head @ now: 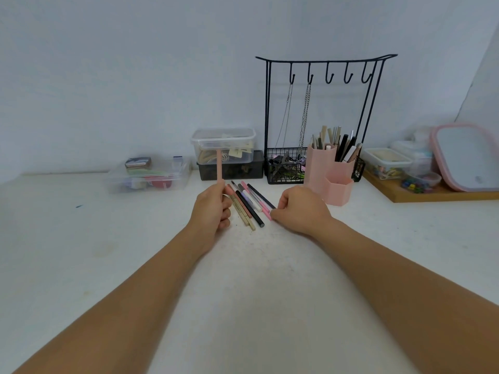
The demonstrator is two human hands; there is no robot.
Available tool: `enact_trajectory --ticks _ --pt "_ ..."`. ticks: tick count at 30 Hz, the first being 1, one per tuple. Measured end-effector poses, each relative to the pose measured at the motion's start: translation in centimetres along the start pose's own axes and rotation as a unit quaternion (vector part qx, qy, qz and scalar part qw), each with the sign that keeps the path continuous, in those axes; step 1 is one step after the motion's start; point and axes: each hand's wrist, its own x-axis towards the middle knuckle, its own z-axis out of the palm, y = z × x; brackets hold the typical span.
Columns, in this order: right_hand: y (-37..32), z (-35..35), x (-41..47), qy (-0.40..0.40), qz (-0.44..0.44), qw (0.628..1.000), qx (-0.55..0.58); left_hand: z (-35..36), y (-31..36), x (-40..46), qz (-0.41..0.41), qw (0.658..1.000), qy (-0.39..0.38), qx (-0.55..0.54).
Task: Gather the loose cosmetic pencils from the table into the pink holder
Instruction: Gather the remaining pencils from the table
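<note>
Several loose cosmetic pencils (249,203) lie side by side on the white table, in gold, black, white and pink. My left hand (212,209) grips a pink pencil (219,166) and holds it upright above the table, left of the pile. My right hand (299,209) sits at the pile's right edge, its fingertips pinching the near end of a pink pencil (266,210) that lies on the table. The pink holder (328,174), made of hexagonal cups, stands to the right behind my right hand. Its taller cups hold several pencils and brushes.
A black wire jewellery stand (321,117) with a basket rises behind the holder. Clear plastic boxes (224,147) stand at the back left, and a low clear tray (148,175) further left. A wooden board (432,193) with small containers and a pink-framed mirror (467,155) is at the right.
</note>
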Motion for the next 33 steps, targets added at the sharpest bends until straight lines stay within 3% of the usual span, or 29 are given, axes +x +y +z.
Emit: enact_trajectory --ticks 5,9,11,15,19,21,26,29,33 --pt "-0.2 0.4 0.1 0.016 0.019 1.000 0.012 0.0 -0.1 0.1 -0.001 1.000 -0.014 0.003" --pt "0.1 0.8 0.1 0.075 0.039 0.982 0.167 -0.4 -0.2 0.3 -0.006 0.999 -0.011 -0.029" --pt "-0.5 0.7 -0.2 0.092 0.045 0.951 0.291 -0.5 -0.2 0.4 -0.005 0.998 -0.011 -0.056" --pt "-3.1 1.2 -1.6 0.012 0.037 0.863 0.504 -0.3 -0.4 0.4 0.017 0.994 -0.028 -0.103" --pt "-5.9 2.4 -2.9 -0.060 0.032 0.808 0.585 0.2 -0.5 0.2 0.051 0.991 -0.042 -0.119" --pt "-6.6 2.9 -3.4 -0.077 0.030 0.798 0.597 0.4 -0.7 0.1 0.058 0.990 -0.044 -0.117" --pt "-6.5 3.4 -3.7 -0.073 0.031 0.837 0.542 0.8 -1.2 0.2 0.064 0.996 -0.017 -0.058" --pt "-6.3 3.5 -3.7 -0.048 -0.016 0.874 0.482 0.8 -1.3 0.1 0.074 0.997 -0.007 -0.016" --pt "-5.0 3.0 -2.3 0.100 -0.054 0.930 0.348 -0.4 -0.6 0.5 0.057 0.998 0.029 -0.001"
